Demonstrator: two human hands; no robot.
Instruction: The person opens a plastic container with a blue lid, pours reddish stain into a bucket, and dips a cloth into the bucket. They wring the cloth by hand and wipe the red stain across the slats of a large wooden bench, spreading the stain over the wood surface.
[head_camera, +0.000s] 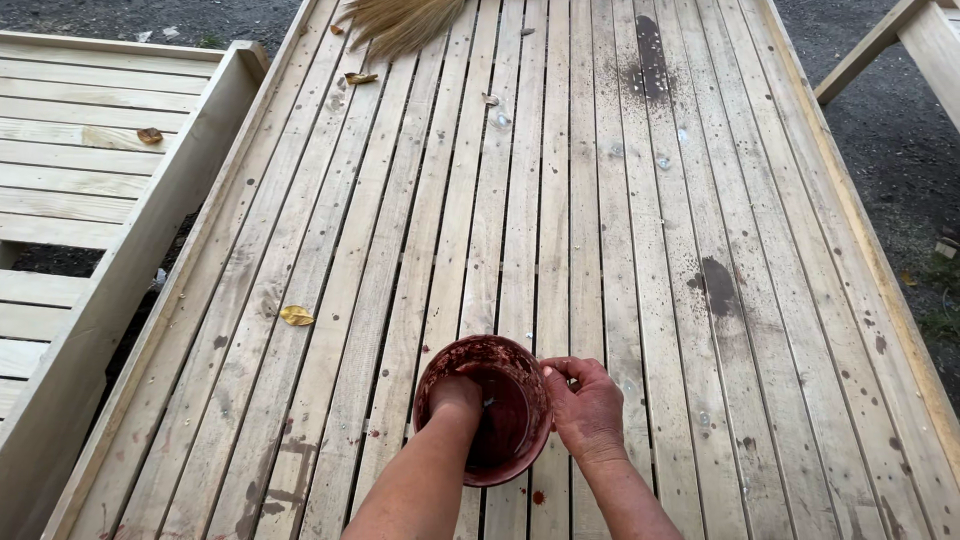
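One slatted wooden platform fills the view, long boards running 12 to 6 o'clock, a raised rim on both long sides. A second slatted frame lies just beside it at 9 o'clock; a bare timber rail shows at 1 o'clock. One straw broom head rests at 12 o'clock on the top end. Two large dark stains: one at 12–1 o'clock, one at 3 o'clock. Dry leaves counted: three on the platform, the nearest one yellow at 8 o'clock.

One round bowl, coated dark red inside, sits on the slats at 6 o'clock, well apart from both rims. Left hand is plunged inside it; fingers hidden in the red contents, spread cannot be told. Right hand curls against the bowl's right rim, fingers bent, thumb on the edge, steadying it.

Open boards lie all round the bowl, widest toward 12 o'clock.
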